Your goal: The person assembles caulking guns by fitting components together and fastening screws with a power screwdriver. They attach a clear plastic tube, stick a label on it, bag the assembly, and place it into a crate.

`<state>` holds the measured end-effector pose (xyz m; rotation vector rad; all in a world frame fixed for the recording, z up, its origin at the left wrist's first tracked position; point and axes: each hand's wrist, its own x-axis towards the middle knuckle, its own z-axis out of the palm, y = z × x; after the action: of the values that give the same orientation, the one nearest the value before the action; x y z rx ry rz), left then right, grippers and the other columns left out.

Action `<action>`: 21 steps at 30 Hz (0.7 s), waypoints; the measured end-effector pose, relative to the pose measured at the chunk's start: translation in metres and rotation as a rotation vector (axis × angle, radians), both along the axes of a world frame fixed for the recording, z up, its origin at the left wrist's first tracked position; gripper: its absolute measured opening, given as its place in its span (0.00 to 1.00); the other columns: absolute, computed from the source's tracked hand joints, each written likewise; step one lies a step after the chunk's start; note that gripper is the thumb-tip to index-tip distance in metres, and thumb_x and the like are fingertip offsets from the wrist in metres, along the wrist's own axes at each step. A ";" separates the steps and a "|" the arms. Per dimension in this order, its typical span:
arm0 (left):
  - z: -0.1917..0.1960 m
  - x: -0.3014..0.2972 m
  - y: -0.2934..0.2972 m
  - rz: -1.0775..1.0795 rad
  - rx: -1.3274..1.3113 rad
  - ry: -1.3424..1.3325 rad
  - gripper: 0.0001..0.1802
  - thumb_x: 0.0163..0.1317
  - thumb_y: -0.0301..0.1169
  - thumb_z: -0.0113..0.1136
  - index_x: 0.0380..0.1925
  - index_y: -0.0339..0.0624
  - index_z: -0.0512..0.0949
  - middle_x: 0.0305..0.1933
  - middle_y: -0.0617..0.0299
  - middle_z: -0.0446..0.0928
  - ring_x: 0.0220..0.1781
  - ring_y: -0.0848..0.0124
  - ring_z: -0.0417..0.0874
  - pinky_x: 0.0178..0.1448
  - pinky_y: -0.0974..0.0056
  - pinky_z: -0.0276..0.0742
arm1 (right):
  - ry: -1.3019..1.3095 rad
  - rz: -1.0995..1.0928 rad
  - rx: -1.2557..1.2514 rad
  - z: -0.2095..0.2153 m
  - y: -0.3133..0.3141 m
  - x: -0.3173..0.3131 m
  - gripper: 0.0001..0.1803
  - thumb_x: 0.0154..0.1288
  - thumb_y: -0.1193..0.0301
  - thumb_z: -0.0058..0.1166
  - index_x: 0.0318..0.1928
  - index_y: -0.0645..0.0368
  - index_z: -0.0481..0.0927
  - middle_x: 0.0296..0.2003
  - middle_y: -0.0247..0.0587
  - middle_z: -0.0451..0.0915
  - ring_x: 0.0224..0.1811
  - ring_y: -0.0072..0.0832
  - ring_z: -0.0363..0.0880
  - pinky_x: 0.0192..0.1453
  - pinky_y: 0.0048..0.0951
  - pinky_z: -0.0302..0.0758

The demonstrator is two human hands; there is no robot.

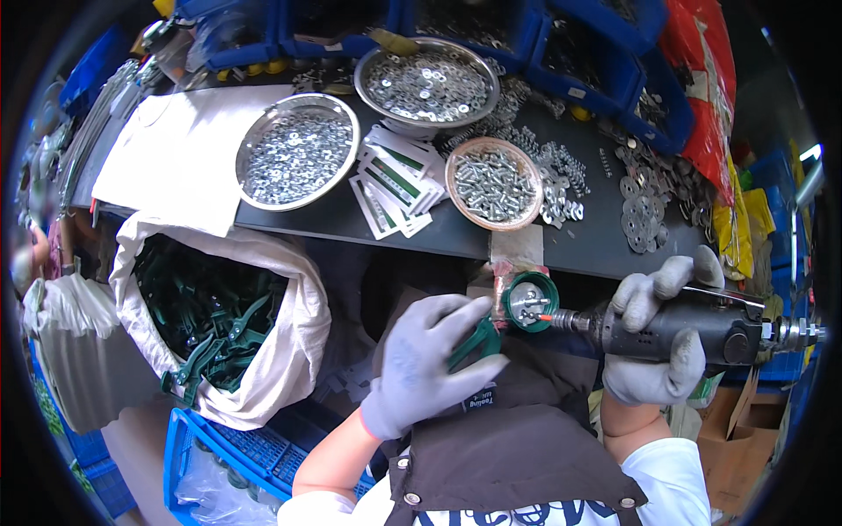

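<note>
My left hand (421,359), in a grey glove, is closed around the handle of a green part with a round, cup-shaped head (551,289). Metal pieces sit inside that head, which rests by a small block (517,248) at the bench edge. In my right hand (653,375), also gloved, is a black power screwdriver (684,331) held level, fingers over its top and thumb below. Its tip points left and reaches the head's open face. Whether the tip touches a screw there cannot be made out.
On the dark bench (307,223) stand a bowl of small metal pieces (263,203), a bowl of washers (360,88) and a dish of screws (452,188). Springs (561,167) and discs (645,215) lie loose. A white sack (303,298) holds green parts, above a blue crate (180,465).
</note>
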<state>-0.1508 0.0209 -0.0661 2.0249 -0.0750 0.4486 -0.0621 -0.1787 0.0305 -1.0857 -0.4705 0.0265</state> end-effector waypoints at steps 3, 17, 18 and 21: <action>0.005 0.020 -0.009 -0.057 0.074 -0.065 0.33 0.51 0.42 0.74 0.58 0.42 0.79 0.41 0.54 0.79 0.41 0.54 0.80 0.45 0.53 0.75 | -0.055 -0.063 0.001 0.005 0.007 -0.002 0.43 0.61 0.56 0.69 0.72 0.55 0.64 0.46 0.39 0.75 0.33 0.29 0.79 0.46 0.38 0.75; 0.054 0.167 0.191 0.617 0.678 -0.100 0.15 0.64 0.41 0.65 0.48 0.51 0.86 0.42 0.54 0.83 0.46 0.55 0.85 0.50 0.54 0.81 | -0.099 -0.342 0.264 0.005 -0.013 0.015 0.38 0.62 0.62 0.46 0.70 0.68 0.60 0.48 0.44 0.74 0.30 0.22 0.74 0.38 0.26 0.70; 0.053 0.177 0.204 0.623 0.720 0.094 0.18 0.63 0.42 0.66 0.51 0.51 0.84 0.46 0.52 0.82 0.50 0.53 0.85 0.52 0.53 0.81 | -0.079 -0.334 0.260 0.004 -0.018 0.013 0.39 0.61 0.61 0.46 0.70 0.68 0.59 0.48 0.44 0.75 0.32 0.23 0.75 0.39 0.28 0.72; 0.056 0.186 0.205 0.632 0.757 0.322 0.28 0.61 0.39 0.68 0.58 0.41 0.72 0.54 0.44 0.77 0.53 0.47 0.83 0.54 0.48 0.81 | -0.091 -0.328 0.250 0.001 -0.034 0.011 0.40 0.61 0.60 0.54 0.70 0.66 0.59 0.46 0.43 0.74 0.33 0.24 0.76 0.41 0.33 0.74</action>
<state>0.0350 0.2264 -0.0103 2.8367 0.7083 0.5200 -0.0510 -0.2123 0.0313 -0.9082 -0.3618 -0.3632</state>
